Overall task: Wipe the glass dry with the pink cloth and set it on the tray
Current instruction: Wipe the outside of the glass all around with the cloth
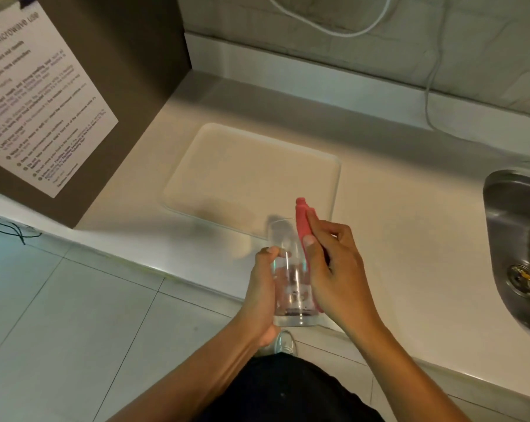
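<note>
My left hand (262,296) grips a tall clear glass (291,269) from its left side, holding it upright over the counter's front edge. My right hand (333,269) presses a folded pink cloth (303,219) against the glass's right side; the cloth's top end sticks up above my fingers and its lower part is hidden behind my palm. The cream tray (251,175) lies flat on the counter just beyond the glass, with nothing on it.
A steel sink (519,239) with a drain is sunk into the counter at the right. A brown cabinet side with a printed notice (44,95) stands at the left. White cables (431,86) hang along the back wall. Tiled floor lies below left.
</note>
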Motion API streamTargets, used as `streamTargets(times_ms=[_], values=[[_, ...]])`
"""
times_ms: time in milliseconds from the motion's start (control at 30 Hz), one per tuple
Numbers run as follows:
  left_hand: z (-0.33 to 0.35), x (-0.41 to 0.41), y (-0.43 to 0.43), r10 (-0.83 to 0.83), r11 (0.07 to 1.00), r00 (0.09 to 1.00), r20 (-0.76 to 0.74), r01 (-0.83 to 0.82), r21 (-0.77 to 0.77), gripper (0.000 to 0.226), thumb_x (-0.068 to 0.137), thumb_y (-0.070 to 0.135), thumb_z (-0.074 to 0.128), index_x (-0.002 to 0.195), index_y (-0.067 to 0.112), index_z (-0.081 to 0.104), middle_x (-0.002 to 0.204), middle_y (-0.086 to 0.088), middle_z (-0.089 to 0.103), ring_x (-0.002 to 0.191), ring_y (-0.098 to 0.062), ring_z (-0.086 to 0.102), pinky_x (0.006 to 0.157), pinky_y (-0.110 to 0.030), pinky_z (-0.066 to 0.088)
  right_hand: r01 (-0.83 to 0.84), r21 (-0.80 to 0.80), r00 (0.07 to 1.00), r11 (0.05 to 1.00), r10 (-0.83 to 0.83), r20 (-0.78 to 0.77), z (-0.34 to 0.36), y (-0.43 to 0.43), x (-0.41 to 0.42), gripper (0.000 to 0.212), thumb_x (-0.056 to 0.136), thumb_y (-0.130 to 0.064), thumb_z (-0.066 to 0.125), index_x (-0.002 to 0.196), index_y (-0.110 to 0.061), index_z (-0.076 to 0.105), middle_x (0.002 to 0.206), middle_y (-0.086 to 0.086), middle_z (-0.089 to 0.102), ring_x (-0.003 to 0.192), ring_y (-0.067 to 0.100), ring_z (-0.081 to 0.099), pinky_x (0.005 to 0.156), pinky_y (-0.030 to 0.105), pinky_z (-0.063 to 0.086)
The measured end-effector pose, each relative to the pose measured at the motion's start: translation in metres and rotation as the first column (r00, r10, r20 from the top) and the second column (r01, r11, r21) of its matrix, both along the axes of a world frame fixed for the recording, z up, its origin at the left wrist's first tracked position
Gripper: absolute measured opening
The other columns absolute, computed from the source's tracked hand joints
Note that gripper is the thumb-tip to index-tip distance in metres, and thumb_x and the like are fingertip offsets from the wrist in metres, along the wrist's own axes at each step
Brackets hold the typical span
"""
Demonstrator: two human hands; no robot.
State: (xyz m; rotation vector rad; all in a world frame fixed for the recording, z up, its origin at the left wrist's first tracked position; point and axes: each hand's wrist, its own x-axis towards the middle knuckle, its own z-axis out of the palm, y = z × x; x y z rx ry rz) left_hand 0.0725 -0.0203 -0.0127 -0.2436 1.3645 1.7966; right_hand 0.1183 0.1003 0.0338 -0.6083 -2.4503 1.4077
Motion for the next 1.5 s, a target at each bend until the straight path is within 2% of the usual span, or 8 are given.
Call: streamTargets(times_ms=[200, 367, 433, 533, 667, 833, 1267, 1500], values=[[0.0, -0.01, -0.008, 0.032, 0.999, 0.999, -0.003, -0.032, -0.023, 0.075, 0.106, 0.061, 0.032, 0.135, 0.001, 0.066, 0.104, -0.024, 0.077, 0.094, -0.035, 0.075, 0.079, -0.049, 0.064, -0.098, -0.008, 0.995, 0.995, 0.097, -0.033, -0.008, -0.024, 0.034, 0.049, 0.102, -0.04, 0.044, 0.151, -0.044, 0.041, 0.128, -0.018, 0.046, 0.115, -0.005, 0.054, 0.091, 0.006, 0.045], [0.003, 0.006, 0.0, -0.061, 0.998, 0.997, 0.047, 0.059, 0.036, 0.075, 0.079, 0.077, 0.05, 0.101, 0.014, 0.084, 0.101, -0.03, 0.079, 0.088, -0.039, 0.077, 0.083, -0.057, 0.067, 0.034, -0.087, 0.999, 0.996, -0.031, 0.043, -0.006, 0.007, 0.005, 0.046, 0.106, -0.034, 0.043, 0.15, -0.048, 0.04, 0.12, -0.015, 0.049, 0.092, 0.003, 0.062, 0.075, 0.015, 0.052], [0.003, 0.001, 0.003, -0.009, 0.999, 0.999, 0.051, 0.007, 0.04, 0.069, 0.086, 0.073, 0.047, 0.102, 0.018, 0.085, 0.109, -0.035, 0.077, 0.104, -0.046, 0.074, 0.099, -0.07, 0.059, -0.016, -0.051, 1.0, 0.999, 0.016, 0.001, -0.003, -0.001, 0.01, 0.049, 0.105, -0.034, 0.044, 0.151, -0.051, 0.037, 0.124, -0.016, 0.047, 0.098, 0.005, 0.061, 0.078, 0.015, 0.053], [0.0, -0.012, 0.003, 0.075, 0.997, 0.997, 0.001, -0.075, 0.0, 0.075, 0.101, 0.067, 0.035, 0.124, 0.007, 0.075, 0.105, -0.023, 0.079, 0.105, -0.045, 0.074, 0.095, -0.059, 0.061, -0.111, -0.008, 0.994, 0.994, 0.111, -0.019, -0.005, -0.017, 0.033, 0.049, 0.103, -0.038, 0.045, 0.15, -0.05, 0.039, 0.13, -0.013, 0.045, 0.119, -0.001, 0.052, 0.092, 0.008, 0.046], [0.002, -0.003, 0.009, 0.047, 0.998, 0.999, -0.005, -0.047, 0.029, 0.069, 0.088, 0.072, 0.047, 0.116, 0.017, 0.077, 0.109, -0.024, 0.081, 0.113, -0.054, 0.074, 0.102, -0.074, 0.056, 0.003, -0.116, 1.0, 0.993, -0.002, 0.015, 0.003, 0.004, 0.012, 0.045, 0.104, -0.032, 0.049, 0.147, -0.046, 0.045, 0.124, -0.016, 0.048, 0.091, 0.0, 0.064, 0.07, 0.007, 0.05], [0.001, -0.021, 0.009, 0.087, 0.992, 0.996, 0.018, -0.088, 0.089, 0.069, 0.097, 0.067, 0.039, 0.107, 0.016, 0.083, 0.087, -0.013, 0.08, 0.075, -0.025, 0.078, 0.062, -0.034, 0.063, -0.105, -0.029, 0.994, 0.994, 0.105, -0.024, 0.004, -0.018, 0.024, 0.046, 0.103, -0.035, 0.05, 0.145, -0.053, 0.045, 0.133, -0.02, 0.042, 0.123, -0.004, 0.049, 0.096, 0.008, 0.044], [-0.006, -0.019, 0.006, 0.11, 0.985, 0.992, 0.059, -0.116, 0.127, 0.072, 0.091, 0.072, 0.045, 0.106, 0.015, 0.086, 0.096, -0.016, 0.083, 0.084, -0.029, 0.08, 0.069, -0.037, 0.064, -0.098, -0.02, 0.994, 0.995, 0.099, 0.035, -0.004, -0.013, 0.026, 0.045, 0.102, -0.045, 0.053, 0.142, -0.06, 0.042, 0.139, -0.025, 0.034, 0.131, 0.006, 0.044, 0.098, 0.033, 0.056], [-0.008, -0.004, 0.01, 0.069, 0.99, 0.997, 0.037, -0.073, 0.118, 0.062, 0.096, 0.069, 0.043, 0.097, 0.023, 0.085, 0.081, -0.008, 0.081, 0.074, -0.023, 0.079, 0.063, -0.036, 0.063, -0.035, -0.03, 0.996, 0.999, 0.037, 0.085, -0.001, 0.004, 0.013, 0.046, 0.099, -0.055, 0.042, 0.145, -0.056, 0.037, 0.131, -0.014, 0.038, 0.118, 0.009, 0.053, 0.088, 0.018, 0.055]])
